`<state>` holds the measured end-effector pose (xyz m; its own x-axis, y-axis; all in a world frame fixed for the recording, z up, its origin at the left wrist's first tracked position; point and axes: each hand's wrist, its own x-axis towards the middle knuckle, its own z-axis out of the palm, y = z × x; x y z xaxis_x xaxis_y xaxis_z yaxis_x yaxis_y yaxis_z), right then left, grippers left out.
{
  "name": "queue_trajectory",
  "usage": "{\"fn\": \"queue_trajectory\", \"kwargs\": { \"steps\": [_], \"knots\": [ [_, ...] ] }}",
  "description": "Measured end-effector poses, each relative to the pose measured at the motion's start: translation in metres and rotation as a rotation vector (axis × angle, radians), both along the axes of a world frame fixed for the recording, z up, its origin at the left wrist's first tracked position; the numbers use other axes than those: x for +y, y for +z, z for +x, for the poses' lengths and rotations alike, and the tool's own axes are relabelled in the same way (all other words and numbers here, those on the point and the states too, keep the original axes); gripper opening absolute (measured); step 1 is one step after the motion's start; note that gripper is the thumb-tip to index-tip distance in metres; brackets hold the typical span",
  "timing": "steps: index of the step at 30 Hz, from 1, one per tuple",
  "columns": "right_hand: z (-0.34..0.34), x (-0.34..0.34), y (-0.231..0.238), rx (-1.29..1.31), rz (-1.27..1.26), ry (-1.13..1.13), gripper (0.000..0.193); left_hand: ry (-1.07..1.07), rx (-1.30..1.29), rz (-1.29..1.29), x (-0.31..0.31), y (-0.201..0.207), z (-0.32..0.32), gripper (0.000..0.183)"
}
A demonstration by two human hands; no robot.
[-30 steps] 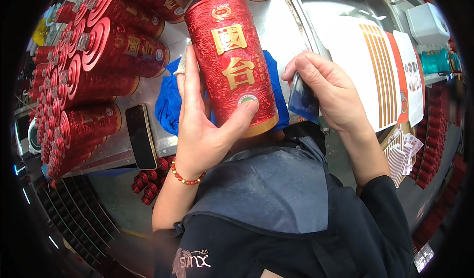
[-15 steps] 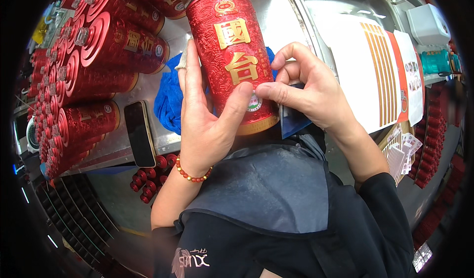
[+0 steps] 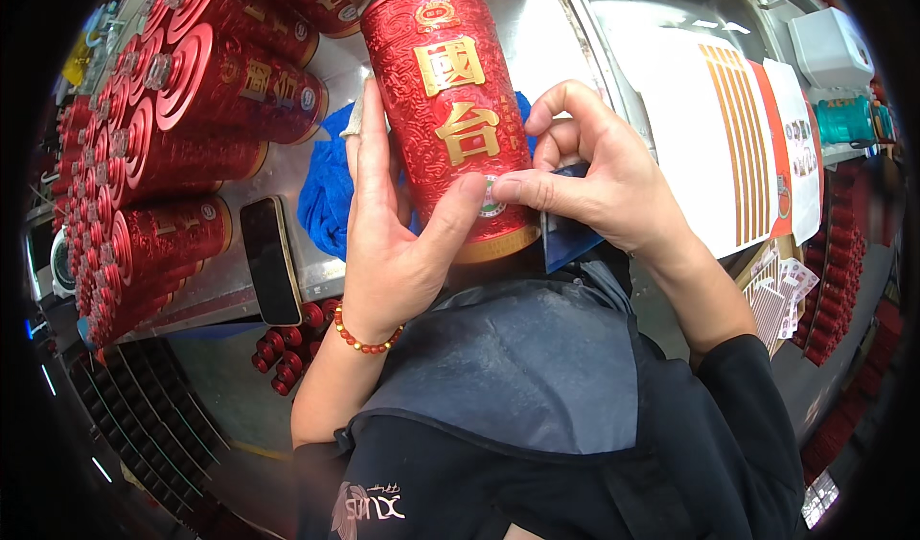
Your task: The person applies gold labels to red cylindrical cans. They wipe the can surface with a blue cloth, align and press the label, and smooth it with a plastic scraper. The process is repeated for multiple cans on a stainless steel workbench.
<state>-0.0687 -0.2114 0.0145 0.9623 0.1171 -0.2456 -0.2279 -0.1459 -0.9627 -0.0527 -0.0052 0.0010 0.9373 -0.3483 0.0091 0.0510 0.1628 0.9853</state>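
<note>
A red embossed bottle (image 3: 441, 80) with gold lettering and a gold base band leans in front of me, its glass-topped end away from me. My left hand (image 3: 398, 224) is closed on its left side, fingers along the wall and thumb on the front. Low on the front is a small round white-and-green label (image 3: 493, 199). My right hand (image 3: 599, 171) presses its thumb on the label's upper edge, with its fingers curled at the bottle's right side. A blue cloth (image 3: 328, 195) lies under and left of the bottle.
Many similar red bottles (image 3: 206, 75) stand crowded at the left on the metal table (image 3: 216, 296). A black phone (image 3: 271, 260) lies near its edge. To the right is a white sheet with gold-brown strips (image 3: 733, 147), with a white container (image 3: 832, 49) and a teal container (image 3: 845, 120) beyond.
My left thumb has slid slightly down and left beside the round label, and the left wrist has shifted a little left. The bottle and right hand have barely moved.
</note>
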Motion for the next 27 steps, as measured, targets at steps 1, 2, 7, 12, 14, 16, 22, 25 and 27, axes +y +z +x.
{"fn": "queue_trajectory", "kwargs": {
  "steps": [1, 2, 7, 12, 14, 16, 22, 25, 27],
  "knots": [
    [0.0, 0.0, 0.0, 0.013, 0.01, 0.002, 0.045, 0.001, 0.001, -0.003, 0.0, 0.0, 0.0, 0.096],
    [0.001, 0.0, 0.0, 0.025, 0.02, 0.005, 0.045, 0.003, 0.001, -0.006, 0.0, 0.0, 0.0, 0.096],
    [0.001, -0.001, 0.001, 0.039, 0.032, 0.023, 0.04, -0.022, 0.006, -0.007, 0.002, -0.001, 0.0, 0.104],
    [0.008, -0.013, -0.014, 0.023, 0.228, 0.028, 0.031, -0.045, -0.004, 0.033, 0.005, -0.003, 0.002, 0.113],
    [0.018, -0.036, -0.007, 0.09, 0.229, -0.082, 0.033, -0.033, -0.005, 0.04, 0.004, -0.001, 0.003, 0.114],
    [0.025, -0.032, 0.004, -0.128, 0.134, -0.175, 0.03, -0.033, -0.011, 0.092, 0.005, -0.002, 0.002, 0.116],
    [0.051, -0.011, 0.046, -0.593, -0.39, 0.27, 0.023, -0.028, -0.157, 0.413, 0.009, -0.001, 0.006, 0.12],
    [0.102, -0.017, 0.065, -0.976, -0.74, 0.161, 0.022, -0.039, -0.185, 0.413, 0.011, 0.002, 0.005, 0.121],
    [0.077, -0.01, 0.042, -1.125, -0.665, 0.322, 0.027, -0.041, -0.267, 0.435, 0.015, -0.007, 0.006, 0.122]
  ]
}}
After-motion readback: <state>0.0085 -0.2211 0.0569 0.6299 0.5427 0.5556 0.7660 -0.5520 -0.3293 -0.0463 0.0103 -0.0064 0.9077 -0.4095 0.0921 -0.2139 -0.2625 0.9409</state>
